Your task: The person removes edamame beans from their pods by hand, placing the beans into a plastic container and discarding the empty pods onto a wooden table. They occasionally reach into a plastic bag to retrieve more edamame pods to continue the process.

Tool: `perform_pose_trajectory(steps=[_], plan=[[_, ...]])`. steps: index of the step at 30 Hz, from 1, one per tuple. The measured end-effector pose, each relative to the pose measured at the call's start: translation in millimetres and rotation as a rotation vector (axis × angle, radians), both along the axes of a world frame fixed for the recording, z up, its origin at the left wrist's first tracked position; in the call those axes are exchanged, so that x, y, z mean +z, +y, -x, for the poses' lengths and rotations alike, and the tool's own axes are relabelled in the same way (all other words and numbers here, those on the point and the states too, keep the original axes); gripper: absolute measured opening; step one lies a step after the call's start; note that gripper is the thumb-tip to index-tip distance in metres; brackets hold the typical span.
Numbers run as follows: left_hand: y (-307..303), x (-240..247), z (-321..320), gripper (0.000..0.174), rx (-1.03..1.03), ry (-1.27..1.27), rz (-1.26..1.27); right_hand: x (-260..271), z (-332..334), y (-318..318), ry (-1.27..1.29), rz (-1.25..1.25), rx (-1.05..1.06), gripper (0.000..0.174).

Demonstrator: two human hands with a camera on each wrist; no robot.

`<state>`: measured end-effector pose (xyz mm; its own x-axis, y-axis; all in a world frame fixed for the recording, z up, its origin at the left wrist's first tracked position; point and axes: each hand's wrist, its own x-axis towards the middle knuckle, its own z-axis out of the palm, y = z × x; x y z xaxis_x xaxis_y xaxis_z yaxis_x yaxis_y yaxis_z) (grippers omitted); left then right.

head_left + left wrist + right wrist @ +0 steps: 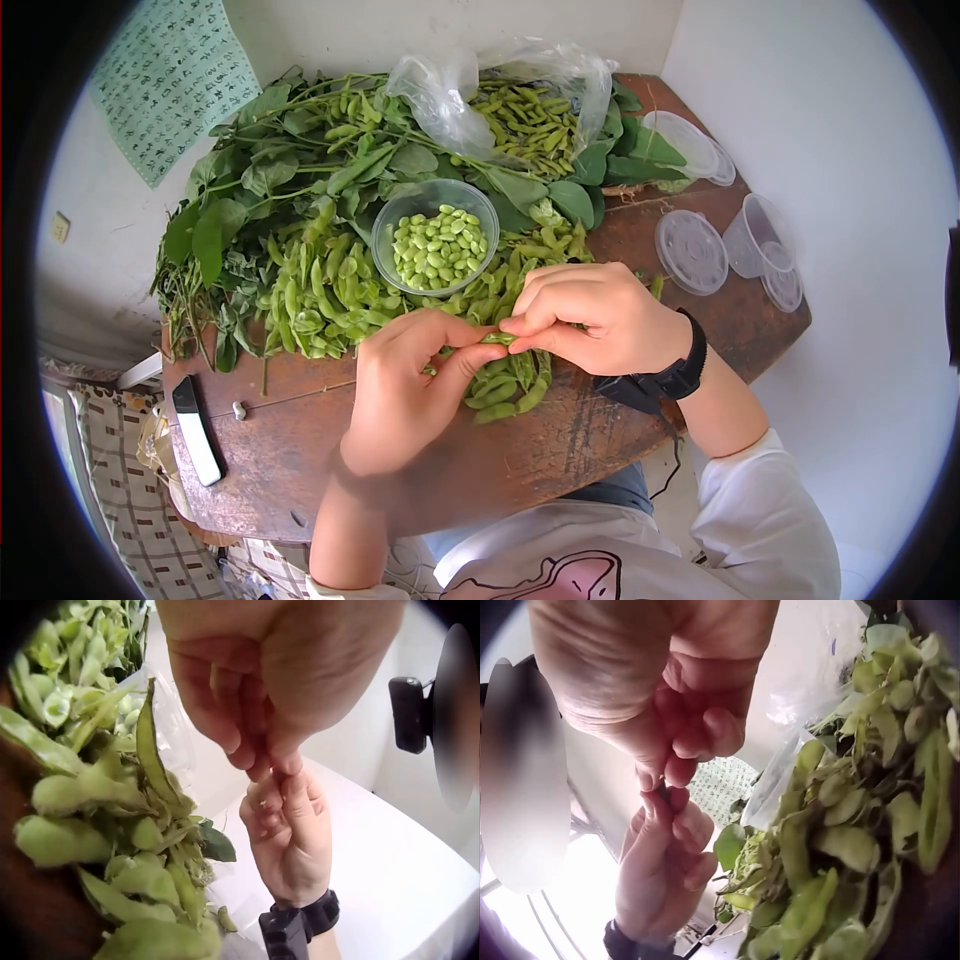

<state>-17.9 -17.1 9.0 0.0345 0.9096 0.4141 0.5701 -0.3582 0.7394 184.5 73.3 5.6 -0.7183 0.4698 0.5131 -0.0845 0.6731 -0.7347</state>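
Note:
Above the wooden table, both hands meet fingertip to fingertip at a green soybean pod [496, 338]. The left hand [408, 385] pinches its left end between thumb and index finger. At the other end, the thumb and fingers of the right hand [610, 315] pinch it too. Both wrist views show the fingertips close together, the pod mostly hidden by them. Green pods [515, 385] lie under and between the hands, with a larger heap [325, 285] at the left. Just beyond the hands stands a clear plastic bowl [379, 245] holding shelled green beans [440, 250].
Leafy bean stalks [270, 170] cover the back of the table [300, 470]. Behind the bowl is a clear plastic bag [435, 95] beside more pods [535, 120]. Plastic lids [692, 252] and a clear cup [750, 238] are at the right. A black-and-white slim object [197, 432] lies front left.

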Motion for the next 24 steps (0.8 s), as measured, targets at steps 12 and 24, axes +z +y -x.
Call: perform_pose_trajectory(steps=[12, 24], plan=[[1.9, -5.2, 4.6, 0.012, -0.005, 0.024, 0.046, -4.9, 3.3, 1.4, -0.021, -0.362, -0.071, 0.017], [-1.6, 3.3, 0.3, 0.029, -0.148, -0.741, 0.348, -5.6, 13.4, -7.4, 0.182, -0.482, -0.197, 0.019]])
